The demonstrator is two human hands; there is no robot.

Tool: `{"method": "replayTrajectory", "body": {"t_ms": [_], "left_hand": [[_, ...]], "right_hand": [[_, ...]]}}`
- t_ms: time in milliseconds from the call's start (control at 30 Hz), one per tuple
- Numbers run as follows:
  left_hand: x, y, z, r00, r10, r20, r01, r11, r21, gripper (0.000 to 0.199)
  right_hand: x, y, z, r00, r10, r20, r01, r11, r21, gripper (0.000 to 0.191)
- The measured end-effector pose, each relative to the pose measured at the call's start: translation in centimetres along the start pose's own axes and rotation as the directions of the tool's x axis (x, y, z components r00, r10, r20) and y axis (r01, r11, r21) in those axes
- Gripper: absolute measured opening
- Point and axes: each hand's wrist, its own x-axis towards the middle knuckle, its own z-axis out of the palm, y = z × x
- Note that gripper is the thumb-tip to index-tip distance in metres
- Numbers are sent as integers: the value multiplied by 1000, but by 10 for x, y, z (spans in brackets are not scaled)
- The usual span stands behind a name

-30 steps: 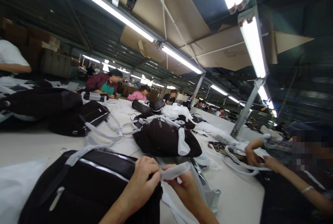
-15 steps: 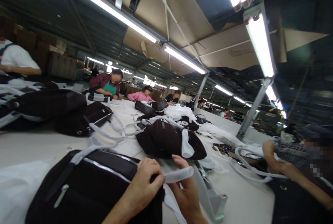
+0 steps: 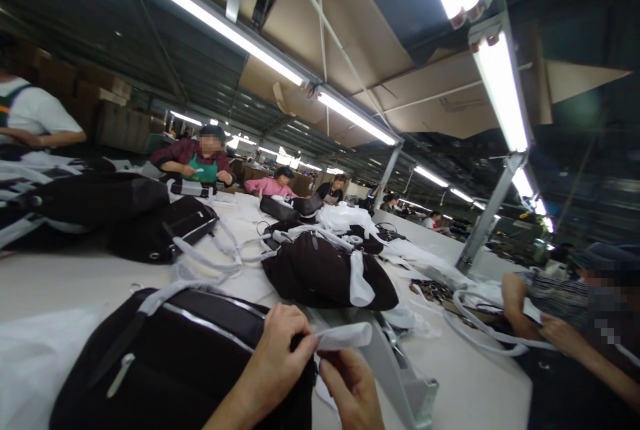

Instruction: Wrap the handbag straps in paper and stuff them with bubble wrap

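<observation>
A black bag (image 3: 195,357) with silver zips and a white-wrapped handle (image 3: 175,290) lies on the table in front of me. Over its right edge, my left hand (image 3: 285,350) is closed, pinching a strip of thin white wrapping (image 3: 347,336) between thumb and fingers. The strip's free end points right. Just below it, my right hand (image 3: 353,383) is curled close to the bag's side, thumb and fingertips together. What those fingertips hold is hidden.
A grey metal bracket (image 3: 417,383) stands right of my hands. Behind lies another black bag (image 3: 325,270) with white wrapping; more bags (image 3: 155,230) are at left. A co-worker's hands (image 3: 560,333) handle a bag at right. Other people work across the table.
My right hand has dropped from behind the white strip to below it, and its spread fingers have curled in. My left hand keeps its pinch. The co-worker in the green apron has straightened up.
</observation>
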Motion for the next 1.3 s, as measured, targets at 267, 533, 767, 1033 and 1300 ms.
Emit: {"method": "replayTrajectory", "body": {"t_ms": [267, 533, 767, 1033, 1300], "left_hand": [[-1, -6, -1, 1000, -13, -27, 12, 999, -44, 14], [1, -6, -3, 992, -8, -129, -20, 977, -211, 11], [0, -3, -2, 982, 17, -187, -57, 976, -211, 16], [-2, -1, -8, 987, 128, -95, -136, 987, -81, 19], [-5, -3, -6, 968, 244, -59, -242, 970, 29, 23]], "right_hand": [[12, 18, 5, 993, 97, 65, -103, 990, 98, 43], [10, 13, 22, 995, 67, -68, -58, 989, 136, 40], [11, 14, 27, 992, 81, -97, -64, 984, 168, 41], [18, -9, 22, 949, 313, 30, -299, 872, 388, 41], [27, -29, 12, 918, 319, 234, -392, 808, 440, 27]]}}
